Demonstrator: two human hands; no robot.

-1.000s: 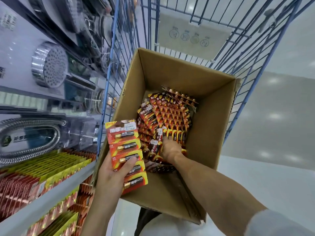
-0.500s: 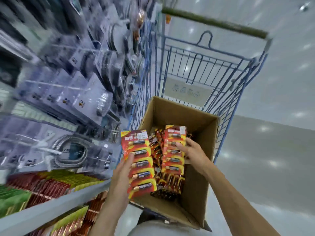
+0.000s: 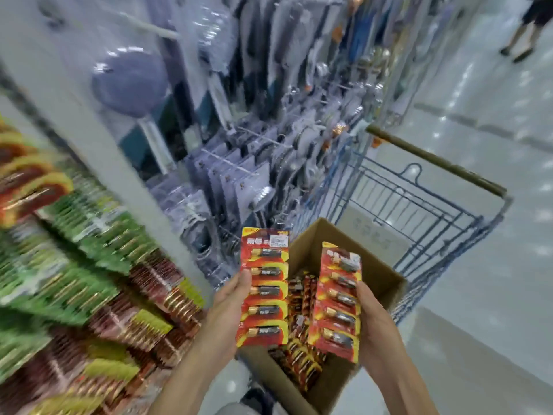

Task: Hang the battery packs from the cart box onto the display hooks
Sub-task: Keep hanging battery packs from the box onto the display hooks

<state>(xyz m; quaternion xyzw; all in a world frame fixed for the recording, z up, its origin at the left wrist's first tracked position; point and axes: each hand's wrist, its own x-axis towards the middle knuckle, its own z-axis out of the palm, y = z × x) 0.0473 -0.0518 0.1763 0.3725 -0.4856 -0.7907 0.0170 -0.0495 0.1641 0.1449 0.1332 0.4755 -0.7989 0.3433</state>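
- while both strips stand upright over the cardboard box (image 3: 386, 280), my left hand (image 3: 230, 298) grips one battery strip (image 3: 264, 287)
- my right hand (image 3: 372, 313) grips another battery strip (image 3: 338, 298)

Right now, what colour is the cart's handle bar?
Dull olive-brown handle bar, best seen in the head view.

Hanging packs (image 3: 68, 265) at left smeared by motion blur; passer-by (image 3: 529, 22) cut off at top edge.

Nothing reads clearly: white characters on the red battery strip (image 3: 264, 287) and its price sticker (image 3: 279, 240) above them blur.
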